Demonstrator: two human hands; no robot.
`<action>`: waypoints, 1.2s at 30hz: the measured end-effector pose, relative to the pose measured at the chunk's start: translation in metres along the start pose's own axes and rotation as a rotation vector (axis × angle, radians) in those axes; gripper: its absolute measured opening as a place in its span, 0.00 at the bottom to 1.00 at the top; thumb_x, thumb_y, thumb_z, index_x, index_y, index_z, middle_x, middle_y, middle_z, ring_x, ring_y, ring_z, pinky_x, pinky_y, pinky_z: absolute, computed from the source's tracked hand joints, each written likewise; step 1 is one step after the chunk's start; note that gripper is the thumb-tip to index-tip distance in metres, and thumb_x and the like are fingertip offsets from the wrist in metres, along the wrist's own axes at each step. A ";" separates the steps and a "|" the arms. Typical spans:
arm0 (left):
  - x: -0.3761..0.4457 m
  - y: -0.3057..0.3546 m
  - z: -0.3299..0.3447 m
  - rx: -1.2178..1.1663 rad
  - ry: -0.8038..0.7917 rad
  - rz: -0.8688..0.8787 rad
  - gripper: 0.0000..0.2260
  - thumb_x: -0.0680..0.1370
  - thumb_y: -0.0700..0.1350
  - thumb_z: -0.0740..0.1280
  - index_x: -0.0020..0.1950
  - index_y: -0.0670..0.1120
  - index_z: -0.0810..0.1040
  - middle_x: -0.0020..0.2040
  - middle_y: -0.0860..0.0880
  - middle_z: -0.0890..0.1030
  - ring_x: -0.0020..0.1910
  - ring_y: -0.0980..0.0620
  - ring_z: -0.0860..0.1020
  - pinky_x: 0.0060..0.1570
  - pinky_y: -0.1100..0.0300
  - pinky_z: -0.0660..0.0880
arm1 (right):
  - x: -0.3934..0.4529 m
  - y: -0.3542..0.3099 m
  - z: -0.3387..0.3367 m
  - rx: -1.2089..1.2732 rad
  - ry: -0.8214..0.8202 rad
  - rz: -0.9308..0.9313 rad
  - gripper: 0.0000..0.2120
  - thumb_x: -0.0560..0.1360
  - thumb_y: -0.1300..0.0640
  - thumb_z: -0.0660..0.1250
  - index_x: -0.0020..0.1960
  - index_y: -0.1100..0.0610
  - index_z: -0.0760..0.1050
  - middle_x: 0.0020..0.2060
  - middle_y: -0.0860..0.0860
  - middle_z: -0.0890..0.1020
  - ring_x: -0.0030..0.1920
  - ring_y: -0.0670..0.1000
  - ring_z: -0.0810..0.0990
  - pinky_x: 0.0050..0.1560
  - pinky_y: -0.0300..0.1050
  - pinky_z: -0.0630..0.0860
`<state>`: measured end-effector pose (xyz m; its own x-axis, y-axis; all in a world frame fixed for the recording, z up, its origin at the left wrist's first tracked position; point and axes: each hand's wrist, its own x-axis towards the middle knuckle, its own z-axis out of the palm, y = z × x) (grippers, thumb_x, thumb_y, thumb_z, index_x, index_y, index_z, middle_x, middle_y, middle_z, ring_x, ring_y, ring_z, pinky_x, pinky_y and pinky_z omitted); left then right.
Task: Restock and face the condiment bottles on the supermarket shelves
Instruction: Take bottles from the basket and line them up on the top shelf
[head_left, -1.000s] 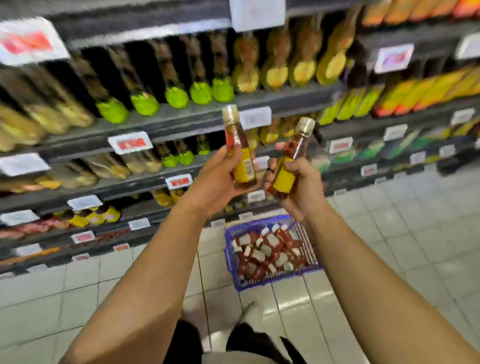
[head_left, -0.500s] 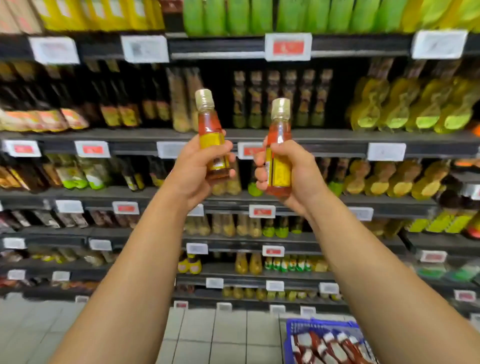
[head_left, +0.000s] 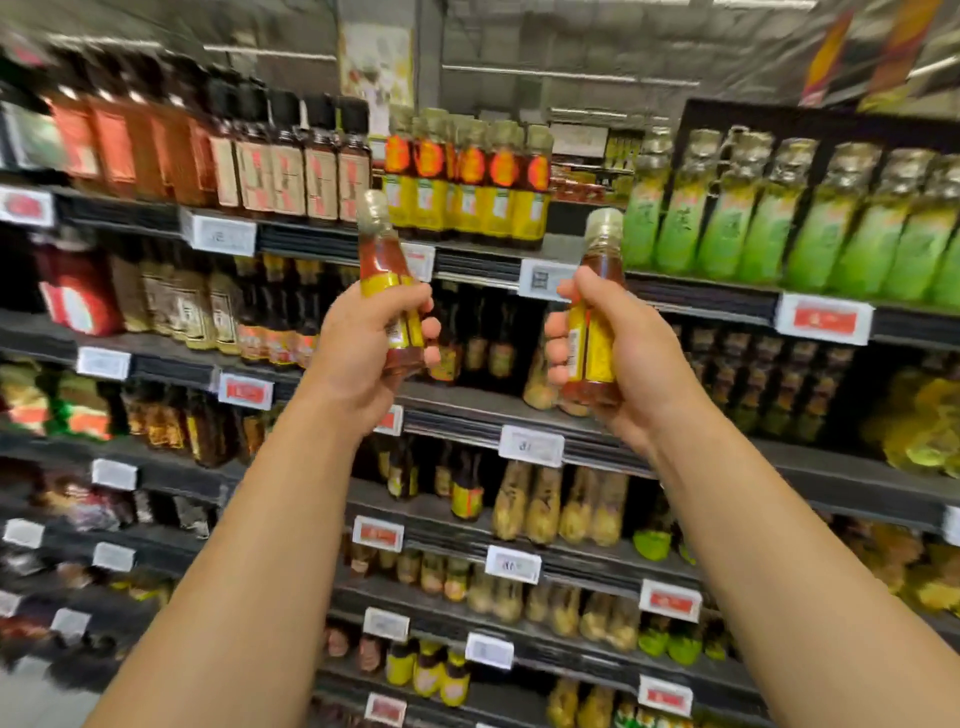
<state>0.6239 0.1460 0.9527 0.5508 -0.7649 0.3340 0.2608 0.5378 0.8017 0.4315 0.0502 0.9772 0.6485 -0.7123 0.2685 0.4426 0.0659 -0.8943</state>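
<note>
Bottles of amber sauce are held one per hand, raised in front of the shelving. The left hand (head_left: 363, 343) grips the left bottle (head_left: 387, 280) around its yellow label, fingers curled round the front and thumb behind; the bottle tilts slightly left at the top and its pale cap stands level with the upper shelf edge. The right hand (head_left: 618, 353) grips the right bottle (head_left: 592, 312) in the same way, fingers wrapped over the label, cap pointing up. The two bottles are apart, neither touching the other nor any shelf.

Behind them, the top shelf (head_left: 478, 260) carries a row of yellow-labelled bottles (head_left: 467, 182) with red emblems, directly above the gap between the hands. To the left of that row stand dark bottles with black caps (head_left: 291, 161); to the right stand green-labelled bottles (head_left: 779, 218). White and red price tags (head_left: 823, 318) are clipped along the shelf fronts. Lower shelves hold smaller bottles and jars, too blurred to identify. The left edge of the view is heavily blurred.
</note>
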 end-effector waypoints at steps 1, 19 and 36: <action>0.009 0.002 -0.004 0.049 -0.013 0.023 0.09 0.73 0.40 0.71 0.49 0.43 0.75 0.38 0.47 0.77 0.32 0.52 0.77 0.25 0.60 0.71 | 0.013 -0.001 0.003 -0.007 0.000 -0.012 0.13 0.81 0.50 0.67 0.57 0.57 0.70 0.33 0.55 0.79 0.28 0.50 0.75 0.26 0.40 0.70; 0.189 0.025 0.069 0.375 -0.242 0.278 0.07 0.82 0.44 0.67 0.51 0.40 0.75 0.36 0.45 0.76 0.31 0.51 0.76 0.29 0.57 0.75 | 0.190 -0.048 0.014 -0.207 -0.034 -0.232 0.16 0.80 0.58 0.58 0.40 0.57 0.82 0.31 0.53 0.78 0.28 0.52 0.78 0.31 0.46 0.77; 0.223 0.018 0.037 0.479 -0.605 0.177 0.13 0.80 0.44 0.70 0.64 0.45 0.76 0.48 0.48 0.83 0.49 0.46 0.81 0.62 0.39 0.78 | 0.200 -0.038 0.006 -0.507 0.124 -0.241 0.12 0.82 0.63 0.62 0.66 0.61 0.72 0.39 0.52 0.83 0.38 0.50 0.82 0.40 0.48 0.81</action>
<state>0.7225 -0.0280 1.0597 -0.0102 -0.8158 0.5783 -0.2356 0.5640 0.7914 0.5488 -0.0904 1.0670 0.4748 -0.7446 0.4692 0.1963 -0.4301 -0.8812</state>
